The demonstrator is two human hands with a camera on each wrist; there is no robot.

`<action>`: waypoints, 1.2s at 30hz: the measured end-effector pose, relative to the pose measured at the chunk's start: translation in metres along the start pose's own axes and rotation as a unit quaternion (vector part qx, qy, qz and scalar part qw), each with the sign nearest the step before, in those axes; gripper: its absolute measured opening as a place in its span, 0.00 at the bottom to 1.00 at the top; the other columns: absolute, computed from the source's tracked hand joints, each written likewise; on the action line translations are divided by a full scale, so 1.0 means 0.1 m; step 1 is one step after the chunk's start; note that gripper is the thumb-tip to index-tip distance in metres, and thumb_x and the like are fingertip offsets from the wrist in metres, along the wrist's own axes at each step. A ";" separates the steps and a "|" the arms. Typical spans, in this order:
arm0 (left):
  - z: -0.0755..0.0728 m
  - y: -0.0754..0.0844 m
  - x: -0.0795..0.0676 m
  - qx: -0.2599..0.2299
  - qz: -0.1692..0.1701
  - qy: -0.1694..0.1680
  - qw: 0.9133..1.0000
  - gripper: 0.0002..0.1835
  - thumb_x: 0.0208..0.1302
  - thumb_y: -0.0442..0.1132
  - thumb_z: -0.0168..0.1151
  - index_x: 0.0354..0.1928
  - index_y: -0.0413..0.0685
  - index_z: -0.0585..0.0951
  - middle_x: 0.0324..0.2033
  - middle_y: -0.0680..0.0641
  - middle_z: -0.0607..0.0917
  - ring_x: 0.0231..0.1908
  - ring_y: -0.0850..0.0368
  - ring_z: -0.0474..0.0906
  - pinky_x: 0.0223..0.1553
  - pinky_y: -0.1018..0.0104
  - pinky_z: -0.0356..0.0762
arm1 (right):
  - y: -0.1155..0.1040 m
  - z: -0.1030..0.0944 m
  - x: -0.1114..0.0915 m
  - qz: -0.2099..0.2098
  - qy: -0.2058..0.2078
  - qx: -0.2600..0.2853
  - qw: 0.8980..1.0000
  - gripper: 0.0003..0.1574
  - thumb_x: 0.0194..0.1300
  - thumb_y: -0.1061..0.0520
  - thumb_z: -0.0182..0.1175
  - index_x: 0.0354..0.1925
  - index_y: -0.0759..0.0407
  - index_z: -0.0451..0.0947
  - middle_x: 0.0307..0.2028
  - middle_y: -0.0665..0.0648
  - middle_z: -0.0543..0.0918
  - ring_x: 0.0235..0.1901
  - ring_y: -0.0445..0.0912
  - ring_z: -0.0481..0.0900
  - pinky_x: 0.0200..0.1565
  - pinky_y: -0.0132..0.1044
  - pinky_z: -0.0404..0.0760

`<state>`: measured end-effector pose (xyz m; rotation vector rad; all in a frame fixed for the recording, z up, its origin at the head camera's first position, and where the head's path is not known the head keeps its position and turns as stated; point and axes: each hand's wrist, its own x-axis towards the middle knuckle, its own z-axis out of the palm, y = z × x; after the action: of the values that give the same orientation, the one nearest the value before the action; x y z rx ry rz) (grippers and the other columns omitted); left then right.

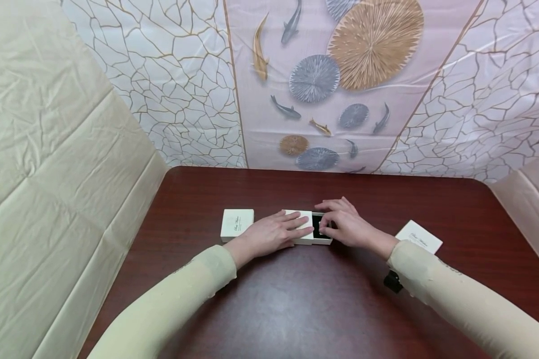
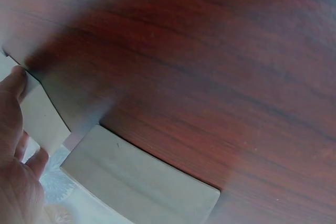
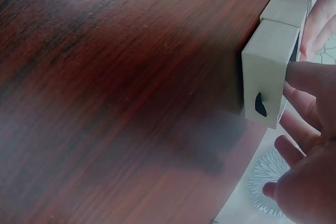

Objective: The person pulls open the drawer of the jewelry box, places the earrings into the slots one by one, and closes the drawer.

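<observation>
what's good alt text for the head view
A left hand rests on a partly open white box; a right hand reaches into its black interior. On the dark red table, another white box lies left, a flat-looking white card right.

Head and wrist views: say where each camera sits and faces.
Head: worn on the head, facing forward-down at the table; left hand, right hand, sleeves show.
Left wrist: worn there, facing table and closed box; left hand shows.
Right wrist: worn there, facing the drawer box; both hands show.
Head and right wrist share the drawer box.
</observation>
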<state>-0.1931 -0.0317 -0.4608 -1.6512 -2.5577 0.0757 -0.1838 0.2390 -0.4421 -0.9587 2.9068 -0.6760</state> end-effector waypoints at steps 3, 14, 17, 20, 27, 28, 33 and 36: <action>0.00 0.00 0.00 0.002 0.001 0.001 1.000 0.32 0.80 0.49 0.62 0.82 0.61 0.69 0.79 0.48 0.70 0.80 0.49 0.63 0.77 0.49 0.67 | 0.00 -0.01 0.00 0.006 0.004 -0.006 1.000 0.10 0.65 0.62 0.73 0.30 0.48 0.86 0.65 0.66 0.82 0.71 0.67 0.70 0.73 0.78 0.52; 0.00 0.00 0.01 0.002 0.003 0.000 1.000 0.32 0.80 0.49 0.62 0.82 0.61 0.69 0.79 0.47 0.70 0.79 0.49 0.63 0.76 0.49 0.67 | 0.02 0.00 0.01 0.009 0.011 -0.009 1.000 0.10 0.65 0.63 0.75 0.31 0.49 0.85 0.64 0.66 0.82 0.72 0.66 0.69 0.74 0.77 0.51; 0.01 0.00 0.01 -0.003 0.003 0.003 1.000 0.32 0.80 0.49 0.62 0.81 0.61 0.69 0.79 0.47 0.70 0.79 0.49 0.64 0.76 0.48 0.68 | 0.03 0.02 0.01 0.005 0.017 -0.013 1.000 0.10 0.64 0.63 0.75 0.31 0.50 0.85 0.64 0.66 0.83 0.72 0.66 0.69 0.74 0.76 0.51; 0.01 0.00 0.01 -0.009 0.001 0.004 1.000 0.32 0.79 0.49 0.63 0.81 0.60 0.70 0.79 0.46 0.70 0.79 0.48 0.64 0.76 0.48 0.67 | 0.04 0.04 0.01 0.001 0.024 -0.018 1.000 0.11 0.62 0.63 0.76 0.31 0.50 0.85 0.63 0.65 0.83 0.72 0.66 0.70 0.75 0.76 0.50; 0.00 0.01 0.01 -0.015 -0.006 -0.004 1.000 0.32 0.80 0.49 0.62 0.82 0.61 0.69 0.79 0.47 0.69 0.80 0.49 0.63 0.77 0.49 0.65 | 0.05 0.01 -0.01 -0.002 0.035 -0.021 0.999 0.10 0.60 0.62 0.77 0.31 0.50 0.84 0.62 0.65 0.84 0.71 0.66 0.70 0.75 0.76 0.50; 0.00 0.01 0.01 -0.014 -0.006 -0.005 1.000 0.32 0.80 0.49 0.62 0.82 0.61 0.69 0.79 0.47 0.69 0.80 0.49 0.63 0.77 0.49 0.66 | 0.04 -0.01 -0.02 -0.002 0.036 -0.019 0.999 0.10 0.60 0.62 0.77 0.31 0.50 0.85 0.62 0.65 0.84 0.71 0.66 0.70 0.75 0.76 0.50; 0.00 0.01 0.02 -0.011 -0.001 -0.003 1.000 0.32 0.80 0.49 0.62 0.81 0.60 0.69 0.79 0.47 0.70 0.80 0.48 0.63 0.77 0.48 0.66 | 0.05 -0.14 -0.05 0.006 0.041 -0.010 0.999 0.07 0.61 0.62 0.77 0.34 0.53 0.87 0.63 0.66 0.83 0.72 0.67 0.69 0.76 0.75 0.47; 0.00 0.01 0.02 -0.009 0.001 0.000 1.000 0.32 0.80 0.49 0.62 0.81 0.60 0.70 0.79 0.46 0.70 0.79 0.48 0.64 0.77 0.48 0.66 | 0.08 -0.21 -0.08 0.011 0.044 -0.010 0.999 0.06 0.61 0.62 0.77 0.36 0.54 0.88 0.64 0.66 0.82 0.73 0.67 0.68 0.76 0.75 0.47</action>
<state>-0.1933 -0.0297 -0.4602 -1.6593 -2.5656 0.0527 -0.1847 0.2579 -0.4271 -0.9206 3.0005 -0.7082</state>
